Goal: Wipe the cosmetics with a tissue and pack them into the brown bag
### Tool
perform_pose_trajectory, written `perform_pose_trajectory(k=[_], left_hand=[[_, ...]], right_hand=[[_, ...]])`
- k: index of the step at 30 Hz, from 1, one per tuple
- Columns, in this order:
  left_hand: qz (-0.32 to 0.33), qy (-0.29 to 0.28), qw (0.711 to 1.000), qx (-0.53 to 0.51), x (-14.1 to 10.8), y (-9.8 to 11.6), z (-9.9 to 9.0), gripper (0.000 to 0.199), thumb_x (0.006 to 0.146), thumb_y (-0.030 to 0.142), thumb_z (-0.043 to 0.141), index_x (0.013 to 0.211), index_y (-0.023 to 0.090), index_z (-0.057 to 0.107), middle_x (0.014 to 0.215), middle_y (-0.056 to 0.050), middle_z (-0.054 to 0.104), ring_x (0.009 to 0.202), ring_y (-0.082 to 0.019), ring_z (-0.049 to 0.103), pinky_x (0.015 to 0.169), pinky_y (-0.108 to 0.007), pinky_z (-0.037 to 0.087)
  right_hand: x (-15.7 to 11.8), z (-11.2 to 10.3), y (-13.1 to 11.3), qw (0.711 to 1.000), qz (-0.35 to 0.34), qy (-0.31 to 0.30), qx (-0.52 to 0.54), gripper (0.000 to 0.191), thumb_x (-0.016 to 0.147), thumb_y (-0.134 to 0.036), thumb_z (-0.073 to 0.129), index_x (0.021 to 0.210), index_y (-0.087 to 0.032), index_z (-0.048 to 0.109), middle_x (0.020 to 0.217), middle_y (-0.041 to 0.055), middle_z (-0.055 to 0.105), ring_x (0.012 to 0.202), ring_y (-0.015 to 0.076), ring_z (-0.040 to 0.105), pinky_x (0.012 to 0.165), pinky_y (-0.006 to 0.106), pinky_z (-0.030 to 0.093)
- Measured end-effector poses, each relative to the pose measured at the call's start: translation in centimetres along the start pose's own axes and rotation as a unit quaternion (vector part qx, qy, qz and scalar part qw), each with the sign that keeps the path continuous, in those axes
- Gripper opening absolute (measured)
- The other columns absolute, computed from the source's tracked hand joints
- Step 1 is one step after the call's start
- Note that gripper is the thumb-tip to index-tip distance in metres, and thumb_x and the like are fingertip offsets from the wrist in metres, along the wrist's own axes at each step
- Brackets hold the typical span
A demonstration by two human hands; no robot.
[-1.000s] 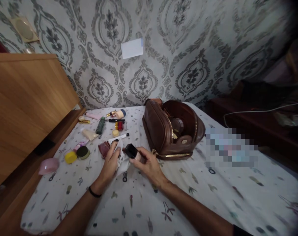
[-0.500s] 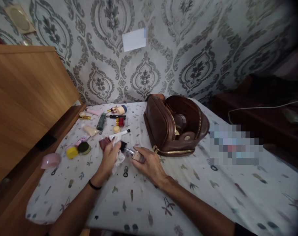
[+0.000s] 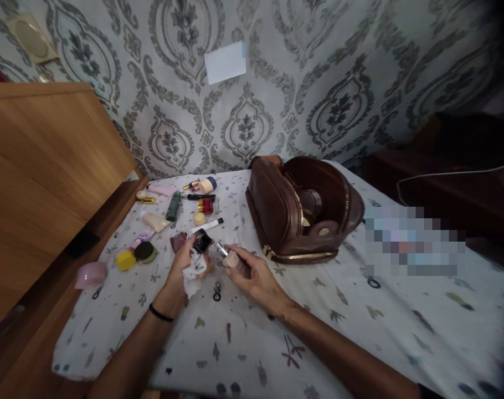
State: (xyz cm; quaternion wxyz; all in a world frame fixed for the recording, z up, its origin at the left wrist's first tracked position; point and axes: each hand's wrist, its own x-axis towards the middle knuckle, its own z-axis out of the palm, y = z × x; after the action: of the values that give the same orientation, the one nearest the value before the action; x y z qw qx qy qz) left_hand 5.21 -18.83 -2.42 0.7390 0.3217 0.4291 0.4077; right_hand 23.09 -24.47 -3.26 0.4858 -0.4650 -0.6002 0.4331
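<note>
Left hand point(image 3: 178, 271) clasps a black cap point(image 3: 202, 240) and a tissue point(image 3: 193, 275); right hand point(image 3: 260, 280), apart from it, is clamped on a bottle point(image 3: 232, 259) at the cap's four o'clock. Remotely, I see a brown bag point(image 3: 272, 213) at the bottle's two o'clock.

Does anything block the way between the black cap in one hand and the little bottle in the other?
Nothing visible does: a small gap separates the black cap in the left hand from the bottle in the right hand. The white tissue sits below the cap.
</note>
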Motion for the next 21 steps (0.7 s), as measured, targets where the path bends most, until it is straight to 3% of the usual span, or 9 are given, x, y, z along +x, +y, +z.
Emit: perform_pose_trajectory(k=[3, 10, 16, 21], left_hand=[[-0.005, -0.01, 1.0, -0.027, 0.0, 0.0, 0.1, 0.048, 0.089, 0.06, 0.049, 0.088, 0.014, 0.062, 0.037, 0.007, 0.049, 0.021, -0.01, 0.038, 0.024, -0.019, 0.018], [-0.01, 0.018, 0.999, 0.034, 0.2, 0.2, 0.2, 0.044, 0.094, 0.052, 0.042, 0.094, 0.013, 0.063, 0.036, 0.007, 0.047, 0.019, -0.011, 0.034, 0.023, -0.019, 0.022], [0.001, 0.057, 0.996, 0.073, 0.6, -0.6, -0.3, 0.052, 0.09, 0.061, 0.042, 0.064, 0.017, 0.055, 0.033, 0.004, 0.043, 0.023, -0.012, 0.038, 0.027, -0.022, 0.027], [0.069, 0.108, 0.987, 0.101, -0.2, -0.8, -0.5, 0.04, 0.084, 0.058, 0.058, 0.08, 0.018, 0.062, 0.048, 0.005, 0.056, 0.041, -0.013, 0.055, 0.041, -0.022, 0.041]], right_hand=[[-0.2, 0.2, -0.2, 1.0, 0.0, -0.009, 0.01, 0.05, 0.077, -0.032, 0.064, 0.125, -0.02, 0.055, 0.098, 0.0048, 0.072, 0.086, 0.0207, 0.066, 0.076, 0.032, 0.05], [-0.3, 0.1, -1.1, 0.998, -0.031, 0.018, 0.051, 0.024, 0.076, -0.034, 0.068, 0.092, -0.022, 0.054, 0.079, -0.0018, 0.062, 0.074, 0.0151, 0.058, 0.068, 0.025, 0.045], [-0.1, 0.0, -0.9, 0.997, -0.059, 0.037, 0.039, 0.026, 0.074, -0.029, 0.071, 0.097, -0.021, 0.064, 0.089, 0.0015, 0.068, 0.081, 0.0183, 0.063, 0.075, 0.029, 0.051], [-0.2, 0.0, -0.2, 0.987, -0.135, 0.073, -0.053, 0.029, 0.075, -0.02, 0.072, 0.103, -0.024, 0.067, 0.097, 0.004, 0.069, 0.09, 0.0203, 0.066, 0.083, 0.033, 0.053]])
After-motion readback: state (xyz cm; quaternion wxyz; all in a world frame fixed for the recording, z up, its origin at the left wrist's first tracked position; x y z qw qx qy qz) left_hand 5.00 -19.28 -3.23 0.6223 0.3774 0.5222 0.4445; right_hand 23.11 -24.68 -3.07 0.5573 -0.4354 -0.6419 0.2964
